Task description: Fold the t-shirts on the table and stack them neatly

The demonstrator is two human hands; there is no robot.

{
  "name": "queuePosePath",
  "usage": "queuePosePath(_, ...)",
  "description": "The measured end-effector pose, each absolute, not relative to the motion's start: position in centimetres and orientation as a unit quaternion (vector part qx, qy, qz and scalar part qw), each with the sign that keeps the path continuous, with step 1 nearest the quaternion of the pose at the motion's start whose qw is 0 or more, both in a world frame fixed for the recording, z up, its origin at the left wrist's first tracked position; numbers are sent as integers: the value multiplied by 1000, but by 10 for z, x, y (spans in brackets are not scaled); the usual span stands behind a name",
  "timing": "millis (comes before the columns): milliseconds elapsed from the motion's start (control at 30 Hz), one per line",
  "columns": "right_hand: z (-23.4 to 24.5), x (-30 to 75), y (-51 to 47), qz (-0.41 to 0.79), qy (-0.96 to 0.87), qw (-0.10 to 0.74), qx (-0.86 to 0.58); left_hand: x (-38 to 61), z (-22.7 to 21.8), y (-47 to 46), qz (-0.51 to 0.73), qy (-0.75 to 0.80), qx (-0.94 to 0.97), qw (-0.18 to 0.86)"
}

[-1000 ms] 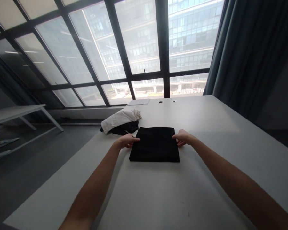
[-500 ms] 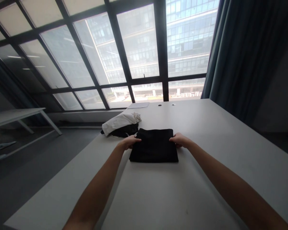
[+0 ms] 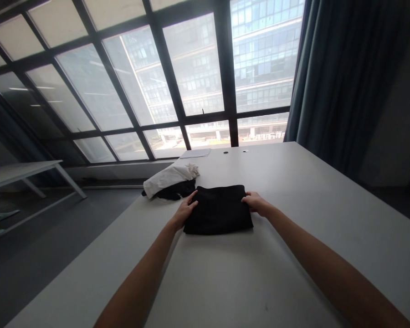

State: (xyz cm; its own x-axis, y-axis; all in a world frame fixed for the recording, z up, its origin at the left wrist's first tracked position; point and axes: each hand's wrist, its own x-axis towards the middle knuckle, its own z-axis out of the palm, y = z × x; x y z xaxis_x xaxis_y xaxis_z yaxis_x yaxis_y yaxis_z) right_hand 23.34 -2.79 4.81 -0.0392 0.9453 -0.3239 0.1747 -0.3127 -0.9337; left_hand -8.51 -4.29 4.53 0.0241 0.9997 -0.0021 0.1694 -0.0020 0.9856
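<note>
Had the folded black cloth on the worktop between the right hand, clamped on one edge, and the left hand, touching the other. Could not tell the latter's grip.

Office-like room: white tables, windows

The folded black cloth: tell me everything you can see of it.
The folded black cloth looks matte and plain, a flat, roughly rectangular bundle with a slightly wavy far edge. Its near edge appears to rest on the white table; whether the far edge is lifted is unclear. The left hand touches its left edge, the right hand grips its right edge. The layer count cannot be told.
</note>
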Motion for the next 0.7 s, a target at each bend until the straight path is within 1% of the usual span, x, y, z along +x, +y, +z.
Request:
queuePosePath(133, 56, 254, -22, 561, -456, 377, -579, -70, 46, -34, 460, 538, 540, 455)
queuePosePath(300, 76, 314, -14, 563, -451, 401, -564, -21, 51, -11, 471, 506, 550, 467)
queuePosePath(500, 98, 411, -13, 543, -443, 431, -568, 77, 54, 27, 475, 458, 586, 470)
queuePosePath(700, 96, 517, 0, 519, -430, 455, -582, 190, 47, 71, 469, 432, 593, 492)
